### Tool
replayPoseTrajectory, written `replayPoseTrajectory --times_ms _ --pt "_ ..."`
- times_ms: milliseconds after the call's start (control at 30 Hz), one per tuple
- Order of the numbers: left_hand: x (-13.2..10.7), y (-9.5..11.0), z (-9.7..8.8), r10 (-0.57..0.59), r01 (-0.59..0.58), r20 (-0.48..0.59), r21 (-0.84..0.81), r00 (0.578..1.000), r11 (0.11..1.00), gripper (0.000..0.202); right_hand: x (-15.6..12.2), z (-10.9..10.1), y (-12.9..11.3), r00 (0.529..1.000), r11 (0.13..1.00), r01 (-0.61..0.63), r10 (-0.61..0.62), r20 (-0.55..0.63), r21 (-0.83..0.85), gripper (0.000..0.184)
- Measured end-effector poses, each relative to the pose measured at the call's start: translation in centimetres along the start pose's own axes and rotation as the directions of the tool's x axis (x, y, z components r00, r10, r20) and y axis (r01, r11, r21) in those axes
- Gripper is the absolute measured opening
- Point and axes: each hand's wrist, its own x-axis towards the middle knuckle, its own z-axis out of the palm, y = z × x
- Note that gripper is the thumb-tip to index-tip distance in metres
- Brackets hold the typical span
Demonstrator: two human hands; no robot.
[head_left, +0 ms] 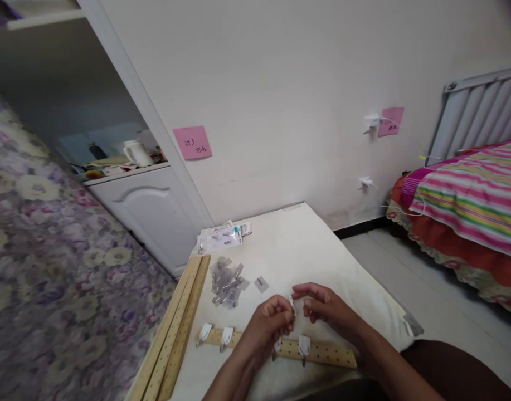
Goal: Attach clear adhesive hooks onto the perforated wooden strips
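Observation:
Between the thumb and fingers of my left hand (274,318) is a small white hook (292,303), seen nearly edge-on. My right hand (324,305) is just to its right, fingers apart and curved toward the hook; whether a fingertip touches it I cannot tell. Below my hands lies a short perforated wooden strip (332,354), partly covered by my left forearm. Several white hooks with metal ends sit along it, among them one at the right (304,346) and one at the left end (205,332). Past my left hand is a pile of clear hooks (228,284), with one clear hook (261,284) apart.
Long perforated wooden strips (175,328) lie along the table's left edge. Clear packaging (219,239) rests at the back of the white-covered table (297,239). Pink notes (192,142) and white plugs (372,121) are on the wall. A bed (472,195) stands right, a floral curtain (50,267) left.

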Motion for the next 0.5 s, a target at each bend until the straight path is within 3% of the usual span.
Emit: replayPoseTrajectory --times_ms 67,167,300,500 --pt "-0.9 0.2 1.3 -0.034 0.059 0.082 -0.323 0.996 0.945 0.018 -0.2 0.2 -0.2 0.998 0.996 -0.009 0.004 0.057 0.086 0.035" --pt "-1.6 -0.2 2.3 -0.038 0.099 0.122 -0.544 0.992 0.833 0.017 -0.3 0.5 0.0 0.997 0.986 -0.030 0.017 0.079 0.164 0.027" --pt "-1.8 -1.3 2.4 -0.064 0.114 0.101 -0.636 0.993 0.763 0.015 -0.3 0.6 0.5 0.998 0.971 -0.037 0.022 0.066 0.236 0.024" --pt "-2.1 -2.1 2.5 -0.112 0.101 0.026 -0.655 0.993 0.749 0.020 0.1 0.4 1.2 0.999 0.989 -0.034 0.032 0.019 0.144 0.024"
